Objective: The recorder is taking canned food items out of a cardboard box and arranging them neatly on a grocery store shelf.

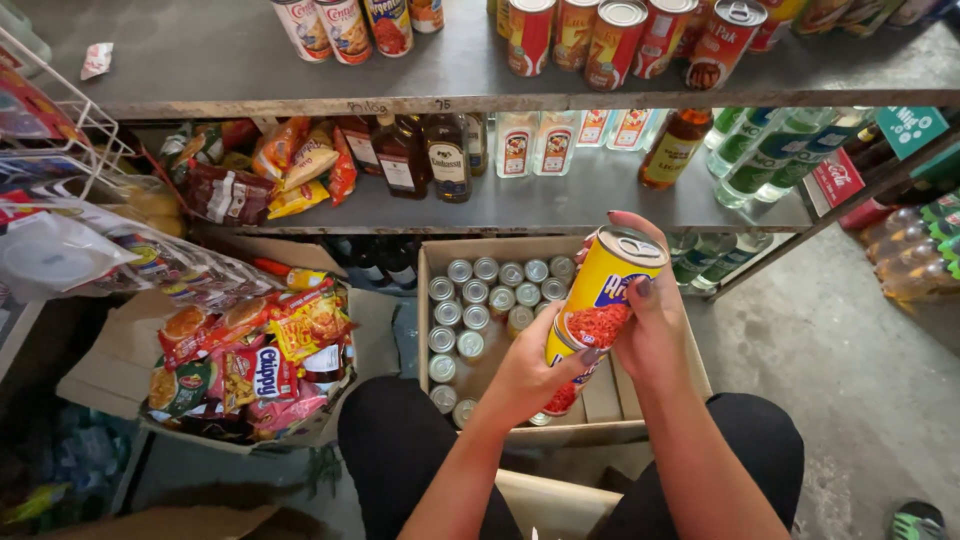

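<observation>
We hold two yellow cans stacked end to end above an open carton. Our right hand wraps the upper can from the right side, fingers curled over its far edge near the silver lid, clamped on it. Our left hand comes up from below and grips the lower can, thumb across its front; most of that can is hidden behind the fingers. The two cans touch and tilt to the right at the top.

Under them sits the carton, on the floor between our knees and the shelf. Its left half is filled with rows of upright cans showing silver tops; its right half shows bare cardboard.

To the left, a second box holds a heap of snack packets in red, yellow and orange. Above it, a wire rack carries more bags.

The lower shelf carries bottles of dark and clear liquid, with green-labelled bottles lying at its right end. The upper shelf carries red cans along its front edge.
</observation>
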